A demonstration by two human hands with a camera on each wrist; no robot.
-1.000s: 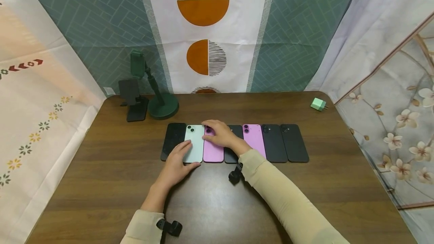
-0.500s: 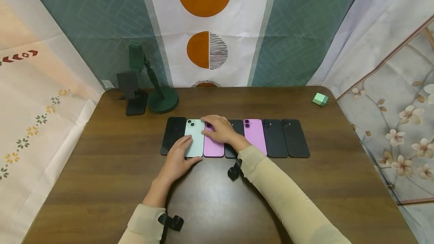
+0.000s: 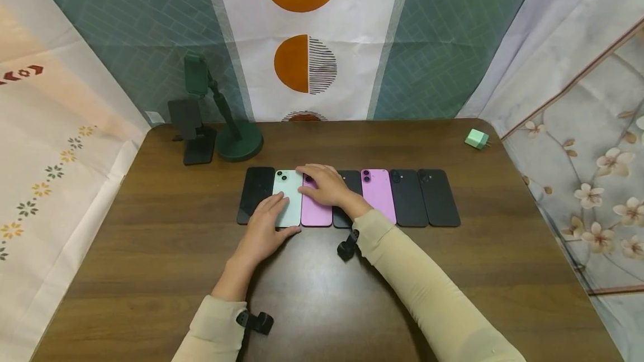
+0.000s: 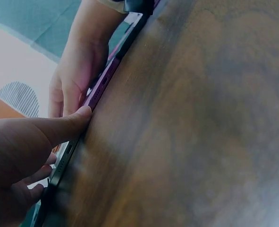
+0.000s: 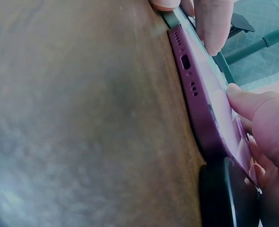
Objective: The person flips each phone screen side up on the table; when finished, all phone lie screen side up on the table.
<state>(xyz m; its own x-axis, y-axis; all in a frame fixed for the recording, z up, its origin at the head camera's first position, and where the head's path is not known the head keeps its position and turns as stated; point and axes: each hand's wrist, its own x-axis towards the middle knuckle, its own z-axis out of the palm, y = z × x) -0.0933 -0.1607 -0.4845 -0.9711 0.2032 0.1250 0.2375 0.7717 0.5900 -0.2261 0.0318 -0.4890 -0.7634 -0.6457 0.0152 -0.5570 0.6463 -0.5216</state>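
Several phones lie side by side in a row across the table. My left hand (image 3: 264, 225) rests on the mint phone (image 3: 294, 212), its fingers extended over the left side and its thumb at the near edge. My right hand (image 3: 327, 186) reaches over the pink phone (image 3: 317, 214); its fingers lie by the far edge and its thumb touches near the seam with the mint phone. Left of these is a black phone (image 3: 255, 189). A dark phone (image 3: 352, 179) is partly hidden under my right wrist, followed by a second pink phone (image 3: 378, 189).
Two more dark phones (image 3: 408, 197) end the row on the right. At the back left stand a black phone stand (image 3: 199, 144) and a green round-based stand (image 3: 239, 141). A mint charger plug (image 3: 477, 138) lies at the back right of the wooden table (image 3: 392, 147).
The head view has tilted, so the row and the table appear higher. Both hands stay at the mint and pink phones; the left fingers have slid slightly further over the mint phone.
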